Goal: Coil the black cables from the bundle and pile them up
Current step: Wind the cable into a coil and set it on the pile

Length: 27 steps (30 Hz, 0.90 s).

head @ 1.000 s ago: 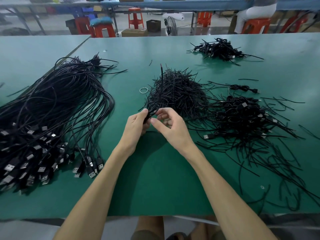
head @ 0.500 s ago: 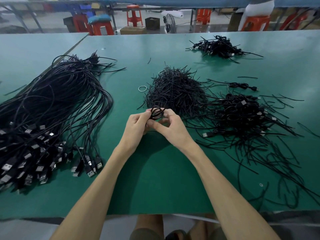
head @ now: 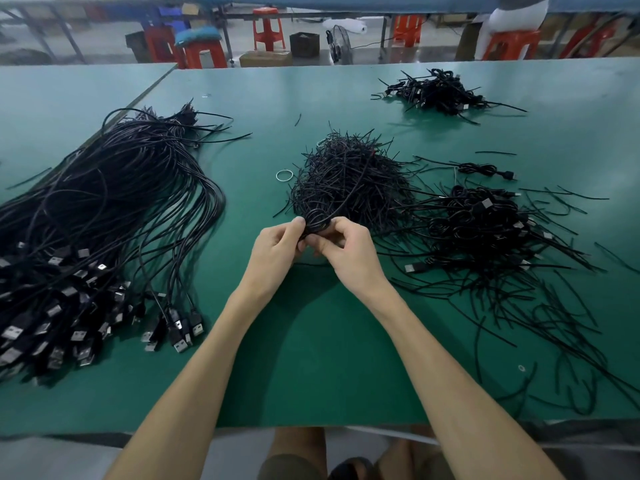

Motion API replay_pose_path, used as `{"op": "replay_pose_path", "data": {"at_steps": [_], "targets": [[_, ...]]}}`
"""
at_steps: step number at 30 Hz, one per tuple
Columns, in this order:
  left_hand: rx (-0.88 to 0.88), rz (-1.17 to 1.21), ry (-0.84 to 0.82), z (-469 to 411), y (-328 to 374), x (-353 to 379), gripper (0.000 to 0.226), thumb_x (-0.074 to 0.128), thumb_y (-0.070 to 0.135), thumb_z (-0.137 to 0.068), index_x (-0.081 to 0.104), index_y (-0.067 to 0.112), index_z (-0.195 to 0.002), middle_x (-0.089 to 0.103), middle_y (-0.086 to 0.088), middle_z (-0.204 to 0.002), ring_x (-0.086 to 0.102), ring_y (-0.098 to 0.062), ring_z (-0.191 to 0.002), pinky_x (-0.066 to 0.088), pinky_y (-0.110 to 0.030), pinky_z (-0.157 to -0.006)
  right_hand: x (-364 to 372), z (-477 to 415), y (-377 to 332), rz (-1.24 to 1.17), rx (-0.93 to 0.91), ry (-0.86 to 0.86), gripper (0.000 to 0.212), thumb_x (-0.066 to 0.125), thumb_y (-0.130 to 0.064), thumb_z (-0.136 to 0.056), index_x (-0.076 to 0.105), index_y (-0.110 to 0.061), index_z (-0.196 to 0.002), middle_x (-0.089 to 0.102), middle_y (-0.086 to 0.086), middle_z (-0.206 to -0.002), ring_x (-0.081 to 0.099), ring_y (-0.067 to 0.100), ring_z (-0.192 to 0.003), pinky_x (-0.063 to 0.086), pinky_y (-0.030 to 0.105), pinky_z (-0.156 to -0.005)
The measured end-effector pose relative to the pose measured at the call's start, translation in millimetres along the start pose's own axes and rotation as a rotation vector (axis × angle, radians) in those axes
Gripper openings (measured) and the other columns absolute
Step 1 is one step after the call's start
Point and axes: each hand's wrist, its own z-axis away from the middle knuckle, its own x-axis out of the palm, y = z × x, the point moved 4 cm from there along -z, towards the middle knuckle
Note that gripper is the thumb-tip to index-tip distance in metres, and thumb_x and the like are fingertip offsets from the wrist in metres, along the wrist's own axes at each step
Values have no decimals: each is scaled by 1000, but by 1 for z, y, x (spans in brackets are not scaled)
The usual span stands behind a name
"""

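A small coil of thin, glossy black cable [head: 316, 220] sat at the centre of the view, just above the green surface [head: 311, 341], and both hands held it. The left hand [head: 275, 251] pinched it from nine o'clock, thumb and fingers curled on the loops. The right hand [head: 346, 251] gripped it from three o'clock, fingers bent round the strands. One loose end ran from the coil toward one o'clock.

Just beyond the coil, at twelve o'clock, lay one bristly heap of short, stiff black wire ties [head: 349, 174]. At its nine o'clock edge was one pale rubber ring [head: 284, 175], lying flat.

At nine o'clock of the hands spread one large bundle of long, smooth black cables with metal-tipped USB plugs [head: 104, 220], the plugs fanned toward seven o'clock.

At three o'clock lay one loose pile of coiled black cables [head: 485, 223], with stray ties scattered toward five o'clock. A single coiled cable with a plug [head: 485, 169] lay apart at two o'clock. A second pile of coiled cables [head: 436, 91] sat far off at one o'clock.

The surface was matte green felt-like sheeting, with a seam running toward eleven o'clock. Beyond it the room showed a grey floor, at least five red plastic stools [head: 268, 27], one small fan [head: 341, 43] and one cardboard box [head: 265, 58].
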Motion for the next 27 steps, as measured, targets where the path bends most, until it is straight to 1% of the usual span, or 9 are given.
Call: {"op": "replay_pose_path", "data": {"at_steps": [3, 5, 9, 11, 13, 16, 20, 24, 27], "targets": [[-6, 52, 15, 0, -1, -2, 47, 44, 42, -102, 46, 12, -65, 34, 13, -49, 26, -7, -47, 25, -17, -45, 1, 1, 0, 19, 11, -14, 8, 69, -5, -95, 72, -7, -101, 75, 5, -97, 71, 20, -87, 57, 44, -88], [-7, 58, 7, 0, 0, -1, 46, 43, 38, -104, 44, 10, -67, 37, 13, -47, 26, -6, -46, 25, -16, -44, 2, 1, 0, 38, 13, -4, 8, 68, -7, -95, 72, -8, -102, 75, 4, -98, 71, 22, -89, 56, 48, -89], [-10, 64, -1, 0, 2, 0, 45, 43, 35, -105, 45, 10, -68, 35, 13, -49, 25, -7, -46, 24, -16, -44, 2, 3, -2, 51, -11, 33, 6, 68, -10, -95, 71, -15, -97, 72, 3, -101, 71, 22, -93, 56, 46, -89], [-21, 72, 4, 0, 2, 0, 44, 44, 34, -105, 48, 9, -69, 33, 13, -51, 25, -7, -46, 24, -16, -44, 3, 3, -1, 55, -21, 41, 4, 68, -11, -94, 69, -15, -96, 71, 5, -102, 71, 23, -93, 57, 47, -88], [-35, 97, 6, 1, 1, -1, 45, 45, 33, -105, 47, 7, -69, 32, 11, -53, 25, -7, -46, 24, -17, -44, 4, 4, -1, 67, -30, 30, 1, 68, -13, -94, 67, -13, -95, 71, 4, -99, 71, 26, -87, 57, 50, -83], [-57, 128, 7, 0, 0, -2, 49, 45, 35, -103, 42, 2, -67, 30, 9, -52, 23, -9, -46, 22, -20, -43, 6, 5, -2, 74, -59, -1, 4, 65, -11, -95, 66, -14, -92, 72, 0, -93, 71, 31, -77, 57, 52, -76], [-98, 177, 7, -1, -2, -5, 42, 45, 41, -94, 46, 16, -60, 30, 10, -48, 20, -9, -43, 21, -20, -40, 6, 4, -3, 83, -53, -5, 7, 64, -11, -97, 68, -15, -93, 74, 0, -90, 72, 24, -75, 58, 50, -77], [-96, 195, -7, -2, -4, -6, 41, 46, 43, -91, 47, 21, -56, 30, 12, -47, 20, -9, -42, 20, -20, -39, 6, 5, -2, 109, -57, 20, 6, 65, -12, -96, 68, -14, -91, 73, -1, -84, 69, 24, -71, 57, 49, -73], [-106, 211, 15, -3, -4, -7, 40, 49, 45, -87, 45, 24, -53, 31, 11, -48, 21, -8, -42, 21, -19, -39, 6, 5, -3, 123, -69, 22, 5, 66, -13, -94, 67, -14, -89, 71, -3, -80, 68, 23, -70, 57, 47, -71]]}}
